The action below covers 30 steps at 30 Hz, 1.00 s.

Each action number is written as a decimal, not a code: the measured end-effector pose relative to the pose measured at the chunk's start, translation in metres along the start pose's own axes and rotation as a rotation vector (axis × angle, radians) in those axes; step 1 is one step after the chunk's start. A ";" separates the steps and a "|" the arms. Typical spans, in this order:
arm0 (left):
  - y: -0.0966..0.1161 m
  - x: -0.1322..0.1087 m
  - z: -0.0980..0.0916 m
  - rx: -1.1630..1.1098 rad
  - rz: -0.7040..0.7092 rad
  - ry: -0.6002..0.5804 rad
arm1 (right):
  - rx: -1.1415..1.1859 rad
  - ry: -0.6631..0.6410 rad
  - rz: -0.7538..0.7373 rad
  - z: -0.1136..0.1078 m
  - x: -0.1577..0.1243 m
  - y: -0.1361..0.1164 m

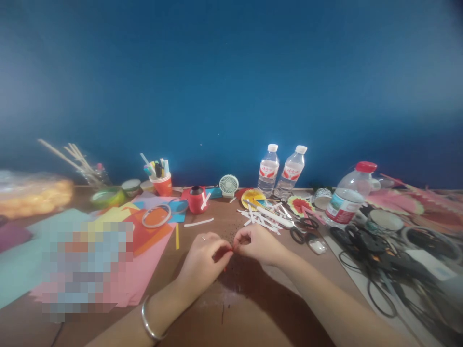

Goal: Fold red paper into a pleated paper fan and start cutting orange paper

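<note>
My left hand (202,259), with a ring and a silver bangle, is closed in a pinch low over the brown table. Its fingertips meet those of my right hand (257,243), which is also closed, thumb against fingers. What they hold is mostly hidden; a speck of red and orange shows at the left fingertips, too small to name. Tiny dark bits (237,225) lie scattered on the table around the fingers. Just beyond are a white paper strip (198,222) and a red pot-like container (197,200) with crossed white strips on it.
Coloured paper sheets (152,260) spread out on the left. At the back stand a pen cup (161,184), a small fan (229,185) and two water bottles (268,169). White strips (265,215), black scissors (302,231), a large bottle (349,195) and tangled cables (376,246) crowd the right.
</note>
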<state>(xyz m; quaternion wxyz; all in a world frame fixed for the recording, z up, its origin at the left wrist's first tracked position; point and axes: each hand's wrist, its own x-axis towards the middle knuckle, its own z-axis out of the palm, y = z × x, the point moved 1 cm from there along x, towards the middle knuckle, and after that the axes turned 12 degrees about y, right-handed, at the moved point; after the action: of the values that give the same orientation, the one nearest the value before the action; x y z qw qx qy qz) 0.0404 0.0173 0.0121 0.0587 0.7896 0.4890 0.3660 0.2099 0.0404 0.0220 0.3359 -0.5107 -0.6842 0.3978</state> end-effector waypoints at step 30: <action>-0.012 0.007 0.006 -0.860 -0.472 -0.426 | -0.072 0.012 -0.136 -0.018 0.004 0.007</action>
<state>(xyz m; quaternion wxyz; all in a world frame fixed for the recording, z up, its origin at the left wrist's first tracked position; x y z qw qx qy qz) 0.0379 0.0311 0.0062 0.5556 0.6196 0.4364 0.3419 0.2272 0.0491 0.0243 0.3478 -0.4772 -0.7289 0.3463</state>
